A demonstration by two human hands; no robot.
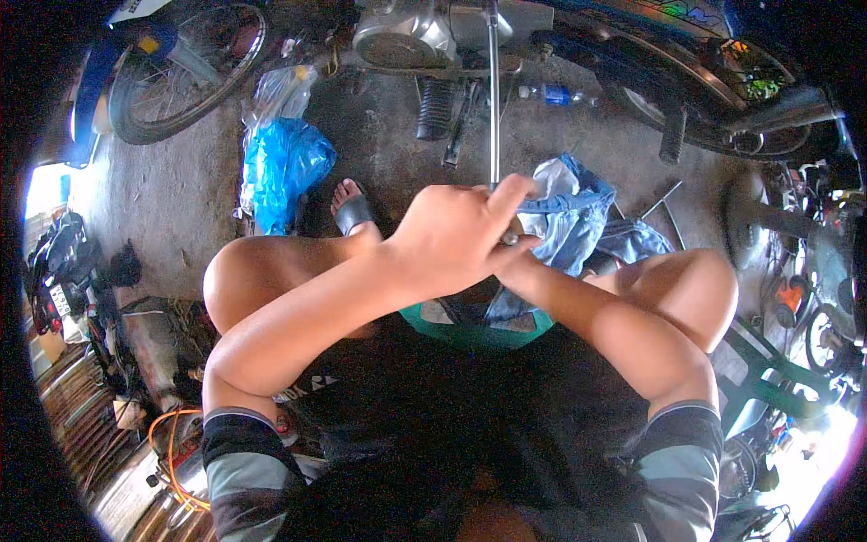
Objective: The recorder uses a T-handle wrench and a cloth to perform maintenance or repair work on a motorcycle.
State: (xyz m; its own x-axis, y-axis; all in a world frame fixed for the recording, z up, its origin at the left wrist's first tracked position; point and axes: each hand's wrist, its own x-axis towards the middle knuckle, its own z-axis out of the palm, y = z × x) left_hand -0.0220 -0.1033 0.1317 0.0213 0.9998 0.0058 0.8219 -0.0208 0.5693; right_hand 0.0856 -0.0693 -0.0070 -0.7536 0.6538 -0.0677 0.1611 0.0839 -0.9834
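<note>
A long, shiny metal rod [494, 99] runs from my hands up past a motorcycle engine [406, 36]. My left hand [447, 226] is closed around the near end of this rod, with one finger sticking out to the right. Whether the rod has a handle there is covered by my hand. My right hand [511, 264] lies close against the left one, mostly hidden beneath it, so its fingers cannot be made out. Light blue denim cloth [569, 212] lies just right of the hands on the floor.
A blue plastic bag [284, 167] lies left of my foot [349, 206]. Wheels [190, 72] stand at far left and far right. A plastic bottle [553, 94] lies beyond the cloth. Beneath me is a green seat edge [479, 336]. An orange hose [163, 452] curls at lower left.
</note>
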